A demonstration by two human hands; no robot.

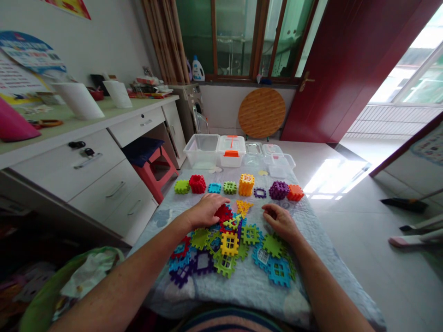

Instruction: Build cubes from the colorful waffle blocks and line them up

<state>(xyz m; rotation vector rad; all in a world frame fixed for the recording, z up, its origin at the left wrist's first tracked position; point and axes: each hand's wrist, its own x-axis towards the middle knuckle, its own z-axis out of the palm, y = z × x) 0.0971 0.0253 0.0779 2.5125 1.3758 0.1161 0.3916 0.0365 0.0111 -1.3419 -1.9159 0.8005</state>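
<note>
Plastic waffle-block pieces (221,251) lie heaped on a quilted cover (249,295), overlapping so that the lower ones are partly hidden. The left hand (206,211) lies open, palm down, its fingertips at a red piece (223,213). The right hand (281,221) is loosely curled at the heap's right edge, its palm hidden, so whether it holds anything cannot be told. Beyond them, assembled cubes (246,184) stand in a spaced row, set apart from the loose pile, near clear plastic storage tubs (201,150).
</note>
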